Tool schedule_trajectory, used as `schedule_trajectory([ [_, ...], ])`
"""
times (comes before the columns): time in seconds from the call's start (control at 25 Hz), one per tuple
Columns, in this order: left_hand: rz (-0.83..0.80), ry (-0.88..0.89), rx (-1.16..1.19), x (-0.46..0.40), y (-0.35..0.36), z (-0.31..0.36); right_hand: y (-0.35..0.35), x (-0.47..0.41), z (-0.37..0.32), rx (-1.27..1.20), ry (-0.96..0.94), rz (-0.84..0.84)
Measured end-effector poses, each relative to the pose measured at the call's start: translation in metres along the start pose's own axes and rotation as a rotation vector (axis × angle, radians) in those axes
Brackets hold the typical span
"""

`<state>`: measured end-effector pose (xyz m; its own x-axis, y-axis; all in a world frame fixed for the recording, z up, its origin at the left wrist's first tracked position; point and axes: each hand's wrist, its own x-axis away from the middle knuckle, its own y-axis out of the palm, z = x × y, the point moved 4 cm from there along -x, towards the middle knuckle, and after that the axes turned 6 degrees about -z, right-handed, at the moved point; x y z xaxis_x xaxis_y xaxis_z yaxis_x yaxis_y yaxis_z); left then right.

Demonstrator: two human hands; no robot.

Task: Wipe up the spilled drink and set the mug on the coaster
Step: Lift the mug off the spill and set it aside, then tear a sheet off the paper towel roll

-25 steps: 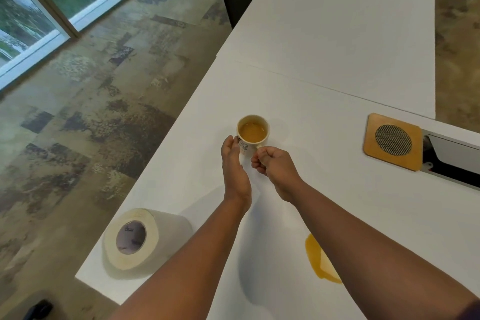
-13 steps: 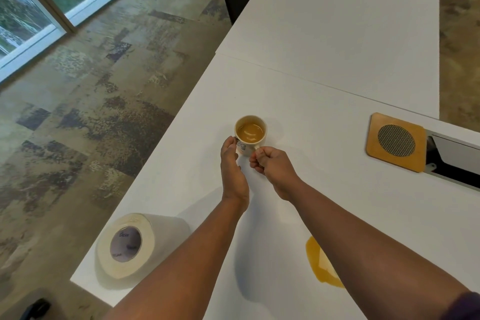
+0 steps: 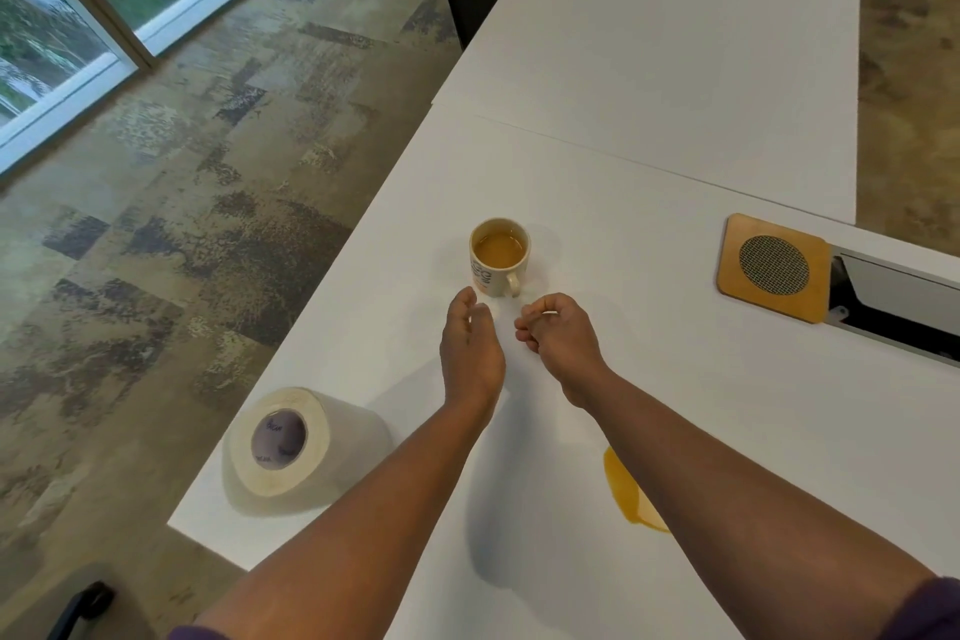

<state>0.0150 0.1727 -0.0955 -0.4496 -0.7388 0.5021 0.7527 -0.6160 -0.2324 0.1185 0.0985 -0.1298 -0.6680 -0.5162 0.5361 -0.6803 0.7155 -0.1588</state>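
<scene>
A cream mug point(image 3: 497, 261) filled with amber drink stands upright on the white table point(image 3: 649, 338), its handle turned toward me. My left hand point(image 3: 470, 348) hovers just short of the mug, fingers loosely apart, holding nothing. My right hand point(image 3: 556, 338) is a little right of it, fingers curled in, also apart from the mug. An amber puddle point(image 3: 626, 494) lies on the table near me, partly hidden by my right forearm. The square wooden coaster point(image 3: 773, 268) with a mesh disc sits at the right.
A paper towel roll point(image 3: 291, 450) lies on its side at the table's near left corner. A cable-tray opening point(image 3: 898, 312) is just right of the coaster. A seam joins a second table point(image 3: 675, 42) behind. The table's left edge drops to the floor.
Both hands have let go of the mug and drawn back toward me; the mug now stands alone on the table.
</scene>
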Motion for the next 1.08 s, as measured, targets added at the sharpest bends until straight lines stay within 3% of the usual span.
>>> schedule_trajectory([
  [0.4,0.022,0.309,-0.523,0.08,-0.056,0.042,0.006,0.094,-0.016,0.091,-0.12,-0.134],
  [0.68,0.106,0.487,-0.764,0.131,-0.129,0.065,0.047,0.158,-0.042,0.197,-0.233,-0.334],
  [0.88,0.062,0.405,-0.974,0.123,-0.177,0.061,0.081,0.192,-0.048,0.334,-0.262,-0.517],
  [1.08,-0.073,0.187,-0.923,0.108,-0.214,0.051,0.105,0.201,-0.044,0.462,-0.296,-0.571],
])
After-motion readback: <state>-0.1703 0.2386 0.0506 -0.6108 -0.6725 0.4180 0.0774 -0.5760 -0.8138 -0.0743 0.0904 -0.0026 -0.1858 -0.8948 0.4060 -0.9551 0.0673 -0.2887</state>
